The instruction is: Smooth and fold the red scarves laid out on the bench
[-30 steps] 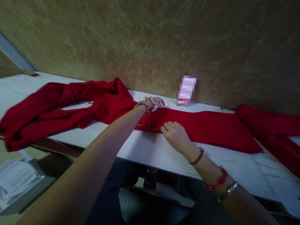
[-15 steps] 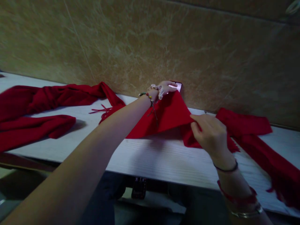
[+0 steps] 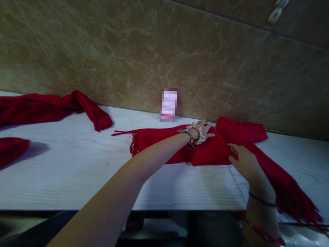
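A long red fringed scarf point(image 3: 159, 144) lies folded across the white table point(image 3: 77, 171), its tasselled end pointing left. My left hand point(image 3: 204, 131) lies on top of the fold with fingers stretched flat, pressing it down. My right hand point(image 3: 243, 161) pinches the near right edge of the folded part. The scarf's other end point(image 3: 288, 192) trails off to the right with its fringe over the table edge.
Another red scarf point(image 3: 51, 108) lies at the far left of the table, with a further red piece point(image 3: 12, 149) near the left edge. A small blurred pink object point(image 3: 169, 104) leans against the brown marble wall point(image 3: 180, 55) behind the table.
Both hands lifted the scarf's middle and carried it to the right, laying it down as a fold. The left part of the cloth was pulled along; the view swung right.
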### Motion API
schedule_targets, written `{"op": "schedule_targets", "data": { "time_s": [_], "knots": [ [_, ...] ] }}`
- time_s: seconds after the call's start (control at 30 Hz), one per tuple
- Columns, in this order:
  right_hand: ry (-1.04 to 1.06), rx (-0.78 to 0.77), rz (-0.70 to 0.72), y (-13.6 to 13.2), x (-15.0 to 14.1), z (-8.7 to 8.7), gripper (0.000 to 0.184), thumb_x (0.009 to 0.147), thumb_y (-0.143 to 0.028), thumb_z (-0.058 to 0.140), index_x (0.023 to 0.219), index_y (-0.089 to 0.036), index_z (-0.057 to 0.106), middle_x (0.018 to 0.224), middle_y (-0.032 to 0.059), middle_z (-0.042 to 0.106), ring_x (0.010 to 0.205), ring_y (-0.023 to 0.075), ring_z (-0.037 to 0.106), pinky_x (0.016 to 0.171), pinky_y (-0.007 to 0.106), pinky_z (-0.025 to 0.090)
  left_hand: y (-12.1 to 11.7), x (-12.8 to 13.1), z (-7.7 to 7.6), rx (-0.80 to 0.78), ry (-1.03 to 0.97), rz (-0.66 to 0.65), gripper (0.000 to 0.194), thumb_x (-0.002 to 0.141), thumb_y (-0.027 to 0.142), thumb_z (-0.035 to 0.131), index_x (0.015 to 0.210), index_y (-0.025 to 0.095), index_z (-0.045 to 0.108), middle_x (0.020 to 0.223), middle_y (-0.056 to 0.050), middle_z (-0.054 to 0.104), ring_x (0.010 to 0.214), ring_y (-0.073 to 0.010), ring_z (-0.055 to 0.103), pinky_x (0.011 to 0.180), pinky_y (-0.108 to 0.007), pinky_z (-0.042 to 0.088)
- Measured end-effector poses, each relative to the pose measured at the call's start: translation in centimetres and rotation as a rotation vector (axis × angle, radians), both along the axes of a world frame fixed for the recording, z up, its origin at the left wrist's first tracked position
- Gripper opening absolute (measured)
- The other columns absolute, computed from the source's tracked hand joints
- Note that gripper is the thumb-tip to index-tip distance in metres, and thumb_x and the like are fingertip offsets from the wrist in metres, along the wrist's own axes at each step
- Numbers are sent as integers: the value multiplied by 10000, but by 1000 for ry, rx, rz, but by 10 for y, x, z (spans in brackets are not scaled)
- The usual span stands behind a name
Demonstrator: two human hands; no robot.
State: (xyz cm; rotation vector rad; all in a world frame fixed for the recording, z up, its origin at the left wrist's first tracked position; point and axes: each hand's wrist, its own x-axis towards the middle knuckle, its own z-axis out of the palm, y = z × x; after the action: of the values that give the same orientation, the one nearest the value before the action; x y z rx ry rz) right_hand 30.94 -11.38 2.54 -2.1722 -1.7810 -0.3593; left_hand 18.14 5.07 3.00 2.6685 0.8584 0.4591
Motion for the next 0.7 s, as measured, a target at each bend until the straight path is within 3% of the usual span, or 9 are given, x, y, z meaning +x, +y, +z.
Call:
{"op": "schedule_targets", "data": {
  "time_s": [0.07,0.17,0.33,0.47,0.6,0.7],
  "knots": [
    [4,-38,16,3,-1,-2,449,707,-131,471,1142,-72,566,1029,161,638,933,256,600,824,381,465,-16,-15,-13,31,64,-6,639,812,549,460,1350,226,339,1465,-111,165,1335,-304,130,1046,-524,164],
    [45,-151,5,7,-12,1,457,723,-108,458,1166,-56,556,1066,174,632,967,259,597,876,382,444,-24,-44,-21,51,175,-66,705,808,626,397,1385,245,259,1478,-103,103,1351,-278,41,1058,-521,108],
    [65,-174,191,25,-68,10,516,735,-96,443,1249,-89,487,1098,158,621,993,238,583,862,352,449,6,-103,-14,62,341,-84,676,829,544,448,1397,258,221,1479,-79,112,1348,-292,49,1050,-513,144],
    [59,-214,307,47,-138,13,572,767,-106,424,1336,-80,365,1049,170,616,927,234,597,775,333,471,34,-179,-11,43,413,-40,697,802,461,524,1391,212,246,1471,-108,127,1337,-310,103,1043,-470,191],
    [7,-243,434,59,-192,14,546,801,-130,410,1344,-130,351,1026,147,609,858,202,604,734,313,469,46,-252,-5,49,196,35,606,759,525,532,1266,202,451,1365,-82,396,1249,-261,343,979,-369,321],
    [-14,-193,448,61,-207,14,531,805,-140,419,1332,-112,359,1013,141,608,835,201,594,705,309,468,54,-274,5,82,70,128,546,787,551,480,1174,170,528,1195,-71,558,1113,-232,473,904,-323,377]
  ]
}}
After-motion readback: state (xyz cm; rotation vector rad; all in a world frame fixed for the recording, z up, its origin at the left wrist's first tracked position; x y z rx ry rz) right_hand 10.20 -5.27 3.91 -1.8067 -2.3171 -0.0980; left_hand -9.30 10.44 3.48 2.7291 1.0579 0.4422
